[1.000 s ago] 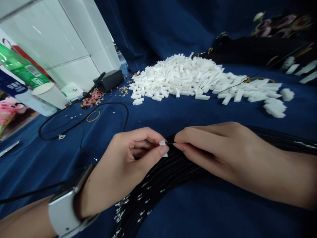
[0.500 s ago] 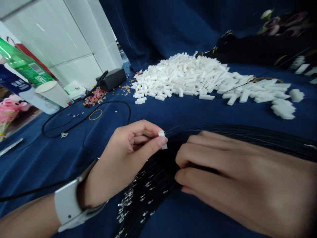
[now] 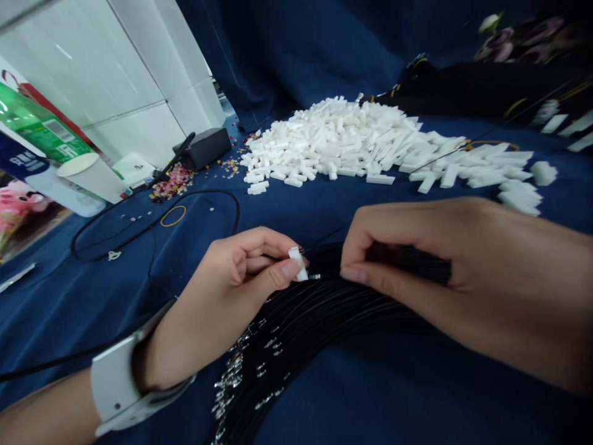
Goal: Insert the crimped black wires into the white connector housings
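Observation:
My left hand [image 3: 222, 300] pinches a small white plastic connector housing [image 3: 299, 264] upright between thumb and fingertips. From the right, my right hand [image 3: 486, 266] pinches a thin black wire between thumb and forefinger. That wire's silvery metal terminal [image 3: 315, 277] points at the housing's right side, very close to it; whether they touch I cannot tell. Thin dark strands stick out behind the housing. Under both hands a thick bundle of black wires [image 3: 324, 315] curves down to the lower left, with many silvery terminals [image 3: 231, 364] at its ends.
A large heap of white housings [image 3: 333, 139] lies at the back on the blue cloth [image 3: 370, 389]. On the left are a paper cup [image 3: 90, 176], a green bottle [image 3: 46, 123], a black box [image 3: 204, 148], a looped black cable [image 3: 236, 213] and a rubber band [image 3: 173, 216].
My right hand has turned and risen from the wire bundle, now holding one wire with its terminal near the housing. My left hand keeps the housing, tilted slightly differently.

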`<state>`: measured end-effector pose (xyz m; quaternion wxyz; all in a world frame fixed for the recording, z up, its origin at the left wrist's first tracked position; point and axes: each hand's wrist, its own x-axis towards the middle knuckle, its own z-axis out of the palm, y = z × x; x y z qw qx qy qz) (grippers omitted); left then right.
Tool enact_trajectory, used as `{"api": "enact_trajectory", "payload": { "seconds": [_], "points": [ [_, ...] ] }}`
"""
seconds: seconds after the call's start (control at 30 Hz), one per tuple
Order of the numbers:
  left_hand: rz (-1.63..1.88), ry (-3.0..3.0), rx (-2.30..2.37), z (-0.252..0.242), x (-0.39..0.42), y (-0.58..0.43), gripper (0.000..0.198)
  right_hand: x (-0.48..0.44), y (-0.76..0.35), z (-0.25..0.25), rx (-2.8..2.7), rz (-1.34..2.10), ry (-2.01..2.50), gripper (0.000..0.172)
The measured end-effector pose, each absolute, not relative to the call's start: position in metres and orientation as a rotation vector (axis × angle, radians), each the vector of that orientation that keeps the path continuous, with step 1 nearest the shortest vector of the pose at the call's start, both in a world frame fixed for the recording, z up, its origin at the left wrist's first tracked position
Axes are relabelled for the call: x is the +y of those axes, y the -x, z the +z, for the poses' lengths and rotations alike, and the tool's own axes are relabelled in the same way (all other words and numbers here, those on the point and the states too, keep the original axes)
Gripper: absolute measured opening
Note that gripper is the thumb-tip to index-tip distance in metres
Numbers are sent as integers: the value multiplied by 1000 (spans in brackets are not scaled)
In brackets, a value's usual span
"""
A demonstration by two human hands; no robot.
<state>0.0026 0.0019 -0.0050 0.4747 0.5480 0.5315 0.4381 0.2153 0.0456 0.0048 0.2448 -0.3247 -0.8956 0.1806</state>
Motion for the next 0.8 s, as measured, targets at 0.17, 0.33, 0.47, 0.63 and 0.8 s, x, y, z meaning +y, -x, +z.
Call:
{"api": "enact_trajectory", "payload": {
  "seconds": [0.17, 0.33, 0.47, 0.63, 0.8],
  "points": [
    [1022, -1401, 1364, -5, -1, -3, 6, 58, -218, 8, -2484, 177, 841, 19],
    [1015, -1433, 1365, -5, -3, -5, 5, 55, -216, 1, -2516, 172, 843, 23],
    [1020, -1441, 1348, -5, -4, -5, 5, 53, -215, 2, -2512, 217, 847, 22],
    [1022, -1464, 1357, -6, -4, -6, 7, 54, -215, 0, -2519, 277, 854, 25],
    [1023, -1544, 1360, -7, -7, -9, 11, 50, -214, -6, -2451, 264, 731, 27]
  ]
}}
